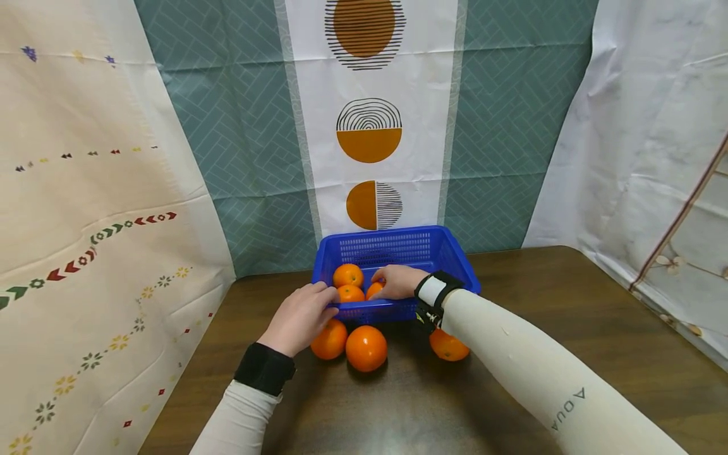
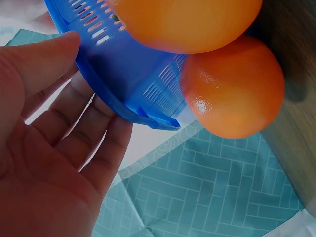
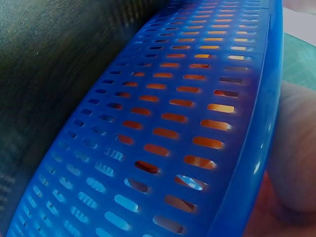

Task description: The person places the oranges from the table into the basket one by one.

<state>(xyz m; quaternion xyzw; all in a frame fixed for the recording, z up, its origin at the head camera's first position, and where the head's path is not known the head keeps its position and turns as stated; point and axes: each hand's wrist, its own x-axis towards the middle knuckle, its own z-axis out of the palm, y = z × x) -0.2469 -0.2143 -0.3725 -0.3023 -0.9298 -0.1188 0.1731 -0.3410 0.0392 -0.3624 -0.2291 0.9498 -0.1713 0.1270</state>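
A blue plastic basket [image 1: 392,310] with slotted walls stands on the table, with three oranges in view inside it. My left hand [image 1: 301,316] holds the rim at its near left corner; in the left wrist view the thumb [image 2: 47,57] lies on one side of the rim and fingers on the other. Reaching over the front wall, my right hand [image 1: 400,281] grips an orange [image 1: 374,290] in the basket. Beside that fruit lie a front orange [image 1: 351,294] and a rear orange [image 1: 348,275]. In the right wrist view, the basket wall [image 3: 163,118] hides most of this hand.
In front of the basket, one orange [image 1: 328,341] lies by my left hand and another orange [image 1: 366,349] just right of it. A further orange [image 1: 449,346] is partly behind my right forearm. Patterned cloth [image 1: 256,158] hangs behind the brown table [image 1: 540,303].
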